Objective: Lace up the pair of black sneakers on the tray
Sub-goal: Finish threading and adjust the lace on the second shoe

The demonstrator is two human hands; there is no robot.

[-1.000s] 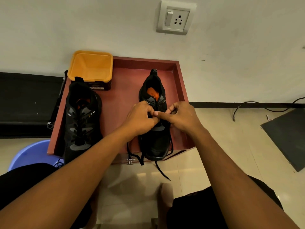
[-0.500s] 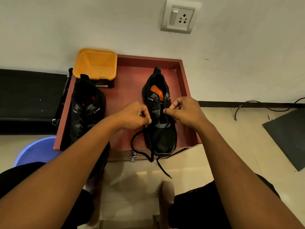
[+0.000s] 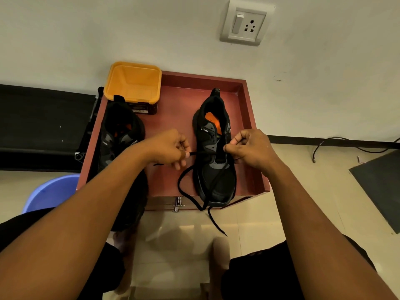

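"CLYMB" on both black sneakers [image 3: 213, 148]

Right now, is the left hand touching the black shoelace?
Touching. The head view shows the left hand pinching the shoelace, which runs taut from its fingers into the sneaker.

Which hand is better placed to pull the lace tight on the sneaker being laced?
Probably the left. The left hand pinches the lace drawn sideways from the sneaker; the right hand pinches at its eyelet edge, apparently steadying it.
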